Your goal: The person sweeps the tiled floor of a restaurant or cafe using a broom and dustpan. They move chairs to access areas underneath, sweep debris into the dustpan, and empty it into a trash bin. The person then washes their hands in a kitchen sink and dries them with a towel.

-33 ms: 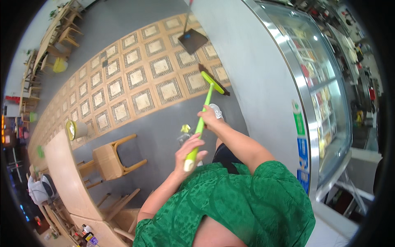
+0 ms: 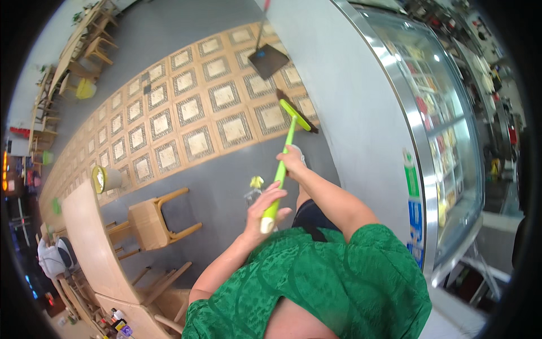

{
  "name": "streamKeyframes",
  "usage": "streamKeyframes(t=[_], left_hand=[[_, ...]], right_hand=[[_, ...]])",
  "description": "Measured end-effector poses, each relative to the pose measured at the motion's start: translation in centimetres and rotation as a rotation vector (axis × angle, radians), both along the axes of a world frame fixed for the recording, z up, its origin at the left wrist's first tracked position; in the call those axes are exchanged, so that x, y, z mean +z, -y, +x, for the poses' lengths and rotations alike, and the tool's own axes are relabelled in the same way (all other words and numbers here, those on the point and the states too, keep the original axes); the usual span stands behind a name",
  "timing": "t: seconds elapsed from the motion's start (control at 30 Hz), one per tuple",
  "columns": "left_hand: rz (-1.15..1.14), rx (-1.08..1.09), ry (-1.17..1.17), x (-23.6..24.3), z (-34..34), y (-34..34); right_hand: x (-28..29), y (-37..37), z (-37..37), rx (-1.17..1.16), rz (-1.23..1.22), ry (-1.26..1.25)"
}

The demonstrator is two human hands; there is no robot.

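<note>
A lime-green broom [image 2: 291, 134] slants away from me, its dark brown bristles on the patterned tiles beside the grey wall. My right hand [image 2: 291, 160] is wrapped round the handle partway down. Close to the pale upper end, my left hand [image 2: 261, 213] holds the same handle between thumb and fingers. Just beyond the broom head lies a dark dustpan [image 2: 268, 61] with a long, thin upright handle, reddish at the top.
A glass display case [image 2: 446, 135] with packages runs along my right. To my left are a wooden chair [image 2: 148, 226] and a light wooden table [image 2: 90, 237], with a bin [image 2: 104, 179] near its far end. A small yellow object [image 2: 256, 182] is on the grey floor ahead.
The broom and both hands appear slightly farther right, but the floor and dustpan have shifted similarly in view. Both hands keep hold of the handle.
</note>
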State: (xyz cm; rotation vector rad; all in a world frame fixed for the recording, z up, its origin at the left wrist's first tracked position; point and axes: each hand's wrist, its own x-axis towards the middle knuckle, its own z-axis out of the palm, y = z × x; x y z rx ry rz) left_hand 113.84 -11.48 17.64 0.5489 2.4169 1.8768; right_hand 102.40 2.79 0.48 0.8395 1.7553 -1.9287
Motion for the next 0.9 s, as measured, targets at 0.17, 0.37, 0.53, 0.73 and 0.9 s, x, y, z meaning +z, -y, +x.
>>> streamKeyframes(t=[0.17, 0.37, 0.53, 0.73, 0.9], left_hand=[[-0.254, 0.031, 0.065, -3.5, -16.3, -4.5], [-0.767, 0.006, -0.112, -7.7, -43.1, -5.5], [-1.411, -0.186, -0.729, -9.3, -66.3, -13.3], [-1.767, -0.205, -0.889, -11.6, -81.2, -20.6], [-1.963, -0.159, -0.730, -13.3, -85.8, -19.6]], right_hand=[[0.0, -11.8, -14.4, -0.179, -0.132, 0.041], [4.9, -22.2, -22.9, -0.048, -0.388, 0.222], [4.7, -27.1, -26.0, -0.067, -0.414, 0.285], [5.1, -27.9, -26.5, -0.109, -0.350, 0.373], [4.8, -28.6, -26.6, -0.186, -0.453, 0.398]])
